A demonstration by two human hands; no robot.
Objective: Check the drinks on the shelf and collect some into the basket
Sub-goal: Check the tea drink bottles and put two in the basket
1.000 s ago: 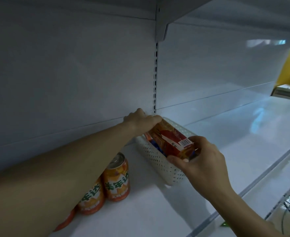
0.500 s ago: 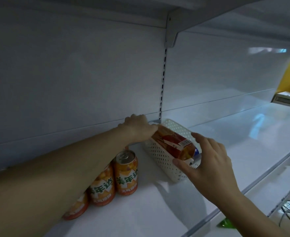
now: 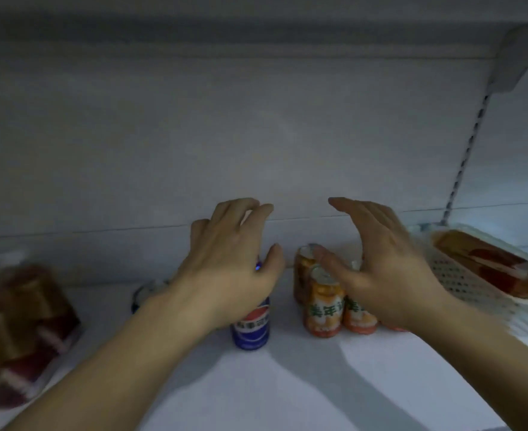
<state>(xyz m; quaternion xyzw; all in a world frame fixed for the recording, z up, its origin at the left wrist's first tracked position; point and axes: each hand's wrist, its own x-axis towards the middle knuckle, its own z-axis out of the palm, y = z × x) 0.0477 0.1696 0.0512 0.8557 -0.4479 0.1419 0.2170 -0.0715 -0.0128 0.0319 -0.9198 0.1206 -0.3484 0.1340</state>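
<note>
Orange cans (image 3: 322, 306) and a blue Pepsi can (image 3: 251, 328) stand upright mid-shelf; white perforated basket (image 3: 461, 275) holds a red-orange package (image 3: 489, 262) at the right edge

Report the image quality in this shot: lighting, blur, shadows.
Head view: dim, bluish light; motion blur smears the basket at right and the red packets at left; the orange cans and blue can are soft but readable; both arms cast shadows on the shelf.
</note>
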